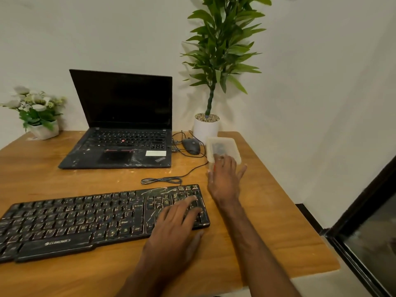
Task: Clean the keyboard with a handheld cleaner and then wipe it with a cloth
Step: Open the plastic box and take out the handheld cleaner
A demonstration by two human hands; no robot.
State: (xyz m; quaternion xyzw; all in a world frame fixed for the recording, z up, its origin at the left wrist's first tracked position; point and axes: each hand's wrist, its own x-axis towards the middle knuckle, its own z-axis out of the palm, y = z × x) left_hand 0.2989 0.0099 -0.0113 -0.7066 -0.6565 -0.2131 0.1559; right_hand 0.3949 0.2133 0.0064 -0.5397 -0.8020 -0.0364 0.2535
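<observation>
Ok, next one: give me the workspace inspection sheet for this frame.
Surface: wooden table, pale scuffs and specks.
Job's things: black keyboard, keys streaked pale; translucent container holding a dark item I cannot identify; no cloth seen.
Clutter: open laptop, screen dark; mouse beside it.
Grips: left hand flat on the keyboard's right end; right hand, fingers straight, at the container's near edge.
Cables: dark cable looped between laptop and keyboard.
Surroundings: white wall; potted plant; flower pot; dark-framed glass at right.
</observation>
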